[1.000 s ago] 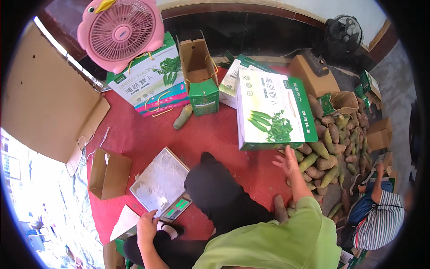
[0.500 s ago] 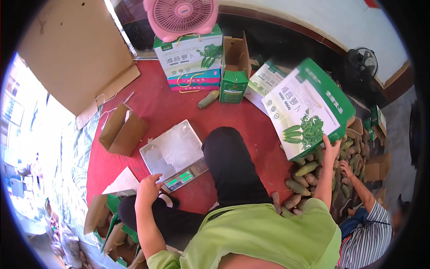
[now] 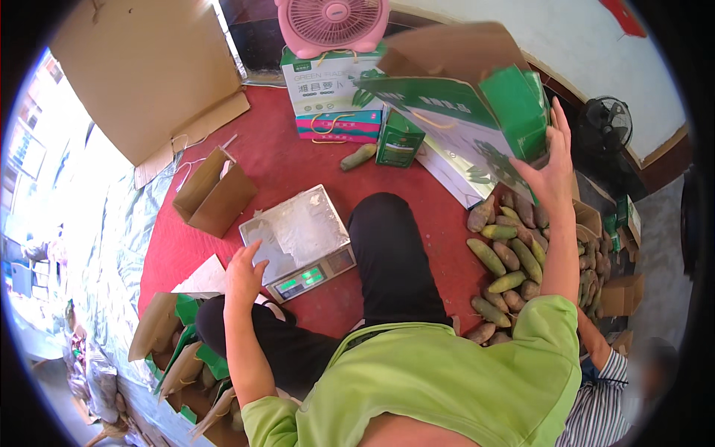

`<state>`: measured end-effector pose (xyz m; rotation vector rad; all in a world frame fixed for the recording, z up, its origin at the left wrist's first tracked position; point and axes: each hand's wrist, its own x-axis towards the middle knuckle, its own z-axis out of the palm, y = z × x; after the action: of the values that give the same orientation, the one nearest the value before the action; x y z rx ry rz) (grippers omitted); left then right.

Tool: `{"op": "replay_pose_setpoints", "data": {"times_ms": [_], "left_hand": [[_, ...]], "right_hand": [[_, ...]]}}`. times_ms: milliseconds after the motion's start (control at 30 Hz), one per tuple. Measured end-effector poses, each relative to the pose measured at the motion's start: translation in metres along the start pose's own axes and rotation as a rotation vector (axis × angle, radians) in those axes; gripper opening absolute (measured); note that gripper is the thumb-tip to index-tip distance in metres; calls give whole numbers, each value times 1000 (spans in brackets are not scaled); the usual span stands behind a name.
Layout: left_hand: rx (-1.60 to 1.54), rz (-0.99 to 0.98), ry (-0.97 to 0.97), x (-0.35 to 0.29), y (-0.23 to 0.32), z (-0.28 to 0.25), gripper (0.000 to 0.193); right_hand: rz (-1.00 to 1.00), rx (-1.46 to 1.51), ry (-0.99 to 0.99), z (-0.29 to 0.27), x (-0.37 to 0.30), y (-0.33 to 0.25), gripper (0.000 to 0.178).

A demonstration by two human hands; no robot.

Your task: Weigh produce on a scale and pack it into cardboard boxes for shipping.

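Note:
At the right end of a large green and white carton [image 3: 447, 108] is my right hand [image 3: 551, 167], its fingers stretched and thumb spread beside the carton's corner. Whether the fingers still touch it is hard to tell. The carton is tilted, somewhat blurred, with brown open flaps upward, above another white carton [image 3: 454, 175] on the red mat. My left hand [image 3: 242, 276] hovers by the near left edge of the digital scale [image 3: 294, 231], fingers apart and holding nothing. The scale's pale, worn platform carries no object; its display glows green.
Green radishes [image 3: 506, 281] lie in a heap at the right, with a co-worker's striped sleeve [image 3: 614, 372] beyond. A pink fan [image 3: 335, 15] stands on stacked gift cartons. An open brown box [image 3: 216, 197] sits left of the scale; opened cartons [image 3: 167, 335] crowd my left knee.
The green and white carton has moved up and left and turned, showing its open flaps. My right hand has risen and its fingers have spread. More radishes show beneath.

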<state>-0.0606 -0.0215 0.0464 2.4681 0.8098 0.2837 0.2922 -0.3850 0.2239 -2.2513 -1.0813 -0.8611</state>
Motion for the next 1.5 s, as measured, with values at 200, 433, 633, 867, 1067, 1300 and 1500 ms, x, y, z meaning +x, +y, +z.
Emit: {"op": "replay_pose_setpoints", "data": {"times_ms": [200,433,633,867,1067,1300,1500], "left_hand": [[-9,121,399,6,15,-20,82],[109,42,676,3,3,-34,101],[2,-11,611,-11,-22,-43,33],[172,196,718,-16,7,-45,21],[314,249,507,-6,24,-27,19],[370,162,263,8,24,-5,14],[339,132,223,0,32,-8,18]], "right_hand": [[-240,298,-53,40,40,-47,64],[-443,707,-267,130,45,-112,65],[-431,1039,-456,190,20,-151,65],[-271,960,-645,234,2,-133,77],[-144,736,-967,265,-9,-108,70],[95,692,-932,281,-45,-58,51],[327,485,-851,264,-141,35,45]]}}
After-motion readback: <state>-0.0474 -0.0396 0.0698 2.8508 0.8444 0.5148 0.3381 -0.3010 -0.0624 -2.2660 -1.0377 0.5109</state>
